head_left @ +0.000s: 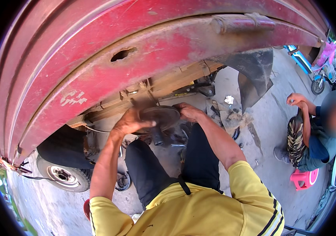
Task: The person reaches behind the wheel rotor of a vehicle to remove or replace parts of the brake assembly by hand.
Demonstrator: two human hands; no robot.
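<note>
The dark round metal disc with a short cylindrical stub (167, 114) is located between the two hands, beyond the gap between the knees in black trousers (148, 165) and below the edge of the faded red metal vehicle panel (164, 69).

Left grip (130, 121): closed on the left side of the disc, thumb lying across the near face toward the stub; the remaining fingers are blurred or hidden. Right grip (190, 112): fingers bent at the right rim, holding it; the fingertip contact behind the rim cannot be told.

Governing relation: the disc lies to the right of the left grip and to the left of the right grip, its broad face spanning the space between them. The stub axis runs across this span, projecting from the face toward the wearer. The stub is nearer the left grip; its free end touches neither hand.

Surroundings: a black tyre on a pale wheel (64, 175) stands at left; a seated person (313, 137) is at right, well apart from the disc.
</note>
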